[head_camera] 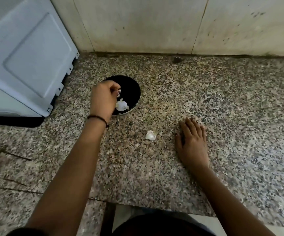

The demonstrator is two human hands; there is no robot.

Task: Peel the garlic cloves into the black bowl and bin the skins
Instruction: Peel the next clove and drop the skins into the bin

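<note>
Garlic clove (119, 93), or a pale scrap of one, apparently pinched at the curled fingertips of the left hand (103, 99), just over the black bowl (134, 87); too small to tell whether peeled or not. Directly below, inside the bowl near its front wall, a larger white garlic piece (121, 105).

Best to release low, well inside the rim, so as not to bounce anything out. Keep the wrist off the near edge to avoid tipping the bowl.

Right hand (193, 142) flat on the granite counter (223, 99), fingers straight, holding nothing.

Between the two hands, apart from the bowl, one more white piece (150, 135) on the stone: clove or loose skin, hard to say. Worth checking for skin before dropping it in, and keeping husk out of the bowl.

Just left of the bowl, a pale appliance (27, 57).
</note>
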